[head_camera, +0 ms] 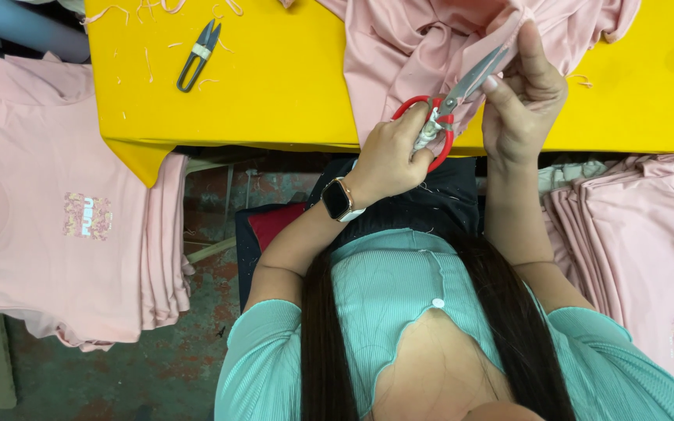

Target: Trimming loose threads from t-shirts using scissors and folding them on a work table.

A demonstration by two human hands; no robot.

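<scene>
My left hand (390, 152), with a watch (338, 199) on its wrist, grips red-handled scissors (452, 97) at the yellow table's (274, 86) near edge. The blades point up and right, into a fold of a pink garment (407, 47) lying on the table. My right hand (520, 101) pinches that fold of pink cloth just beside the blade tips and holds it up. Short thread scraps lie scattered on the yellow surface.
Small black thread snips (199, 54) lie on the table at the upper left. A stack of folded pink T-shirts (56, 210) with a small chest print sits at the left, and another pink stack (649, 234) at the right. Below is a worn reddish floor (157, 366).
</scene>
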